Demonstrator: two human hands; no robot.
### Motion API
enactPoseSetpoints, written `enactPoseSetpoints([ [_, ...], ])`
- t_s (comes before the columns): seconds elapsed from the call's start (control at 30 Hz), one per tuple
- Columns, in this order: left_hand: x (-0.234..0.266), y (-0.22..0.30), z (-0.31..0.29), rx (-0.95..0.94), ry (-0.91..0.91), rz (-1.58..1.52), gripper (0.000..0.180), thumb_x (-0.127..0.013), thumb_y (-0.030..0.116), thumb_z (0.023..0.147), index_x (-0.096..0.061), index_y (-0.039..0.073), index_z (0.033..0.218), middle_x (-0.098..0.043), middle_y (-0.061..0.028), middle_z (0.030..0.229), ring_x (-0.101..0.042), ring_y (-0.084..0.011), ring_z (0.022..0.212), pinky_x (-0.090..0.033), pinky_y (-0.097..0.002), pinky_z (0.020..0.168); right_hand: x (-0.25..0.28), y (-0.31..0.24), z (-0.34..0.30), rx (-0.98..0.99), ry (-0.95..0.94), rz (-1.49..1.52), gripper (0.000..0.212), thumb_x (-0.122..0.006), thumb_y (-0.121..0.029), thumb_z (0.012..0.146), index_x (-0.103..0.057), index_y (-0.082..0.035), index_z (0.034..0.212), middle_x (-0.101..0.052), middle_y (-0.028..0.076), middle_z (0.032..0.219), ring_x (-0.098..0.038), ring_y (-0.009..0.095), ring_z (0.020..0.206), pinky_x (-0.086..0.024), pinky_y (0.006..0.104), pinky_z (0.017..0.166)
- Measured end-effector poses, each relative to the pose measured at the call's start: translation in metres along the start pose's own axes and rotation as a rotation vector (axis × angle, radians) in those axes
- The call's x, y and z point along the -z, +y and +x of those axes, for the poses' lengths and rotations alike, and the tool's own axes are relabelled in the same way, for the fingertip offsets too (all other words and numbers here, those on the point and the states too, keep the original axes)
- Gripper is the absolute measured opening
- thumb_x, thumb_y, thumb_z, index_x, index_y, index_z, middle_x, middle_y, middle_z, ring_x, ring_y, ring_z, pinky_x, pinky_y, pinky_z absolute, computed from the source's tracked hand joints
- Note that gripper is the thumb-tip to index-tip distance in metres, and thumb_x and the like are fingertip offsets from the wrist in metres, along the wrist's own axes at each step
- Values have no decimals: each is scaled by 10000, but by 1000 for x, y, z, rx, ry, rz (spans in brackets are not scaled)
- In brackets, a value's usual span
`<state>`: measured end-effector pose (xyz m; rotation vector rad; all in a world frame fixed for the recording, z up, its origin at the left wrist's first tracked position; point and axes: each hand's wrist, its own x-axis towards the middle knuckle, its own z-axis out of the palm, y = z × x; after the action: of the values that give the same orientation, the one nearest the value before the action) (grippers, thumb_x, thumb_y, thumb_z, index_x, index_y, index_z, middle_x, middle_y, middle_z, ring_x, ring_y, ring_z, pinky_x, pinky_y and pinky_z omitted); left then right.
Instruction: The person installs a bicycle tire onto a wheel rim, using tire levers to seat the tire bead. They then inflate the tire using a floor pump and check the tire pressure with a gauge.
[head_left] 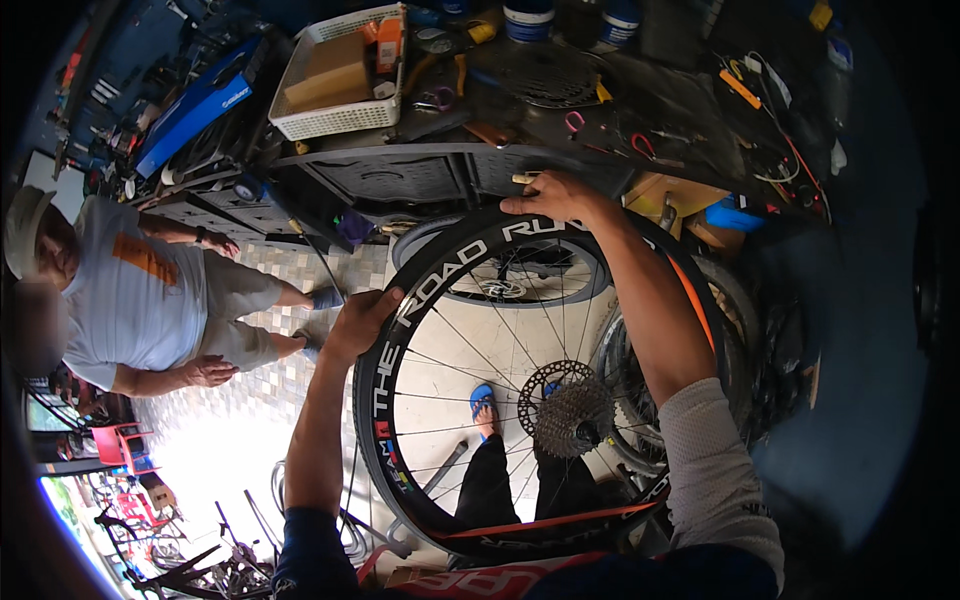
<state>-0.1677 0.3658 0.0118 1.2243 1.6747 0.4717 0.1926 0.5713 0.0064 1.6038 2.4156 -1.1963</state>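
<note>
A bicycle wheel (440,255) with a deep black rim and pale lettering stands upright before me. My left hand (362,322) grips its rim at the upper left, thumb on the near face. At the top, my right hand (555,198) is closed over the rim; its fingertips are partly hidden. A small yellowish piece (523,179) shows beside those fingers, too small to name. An orange strip (560,521) stretches along the lower rim and shows again at the right side, past my forearm. The hub carries a cassette (572,415) and a disc rotor (530,400).
Beyond the wheel is a dark workbench (440,150) with scattered tools and a white basket (335,122). Another person (150,285) stands at the left. Other bicycle wheels (575,285) lean behind mine. A blue box (200,105) lies far left.
</note>
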Motion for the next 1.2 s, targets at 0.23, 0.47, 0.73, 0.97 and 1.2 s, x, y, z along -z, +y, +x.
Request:
enactPoseSetpoints([
  [0.23,16,-21,-2,-6,-129,-262,592,-626,520,1088,-753,-57,1069,-730,-38,802,-628,-102,661,-500,-269,602,5,-24,3,-49,-87,-34,1006,-716,-897,759,-784,-3,1217,-783,222,1115,-744,330,1109,-564,434,978],
  [0.47,12,-46,-17,-16,-78,-354,584,-629,513,1087,-761,-55,1047,-729,-39,797,-624,-86,664,-505,-270,616,0,-31,4,41,-55,-79,981,-725,-896,757,-807,-4,1158,-783,217,1005,-753,319,1009,-572,428,929],
  [0.73,-9,-108,-94,93,97,-487,560,-602,508,1103,-736,-24,991,-686,-18,797,-580,-72,647,-479,-271,587,12,-18,9,35,-94,-146,1023,-666,-911,799,-780,7,1236,-773,214,1202,-724,350,1163,-544,436,1016],
  [0.97,-25,-129,-101,-2,181,-454,576,-573,531,1112,-695,-7,946,-631,11,750,-543,-62,651,-453,-268,582,2,-19,10,-55,-105,-52,928,-651,-898,831,-798,-26,1114,-770,165,1084,-723,297,1074,-533,417,969],
  [1.2,-83,-169,-201,276,311,-558,579,-549,546,1116,-688,6,960,-564,37,747,-492,-75,718,-418,-282,629,0,2,-4,-126,-36,22,836,-680,-808,877,-796,-14,1112,-774,123,1023,-719,284,1039,-525,424,964],
])
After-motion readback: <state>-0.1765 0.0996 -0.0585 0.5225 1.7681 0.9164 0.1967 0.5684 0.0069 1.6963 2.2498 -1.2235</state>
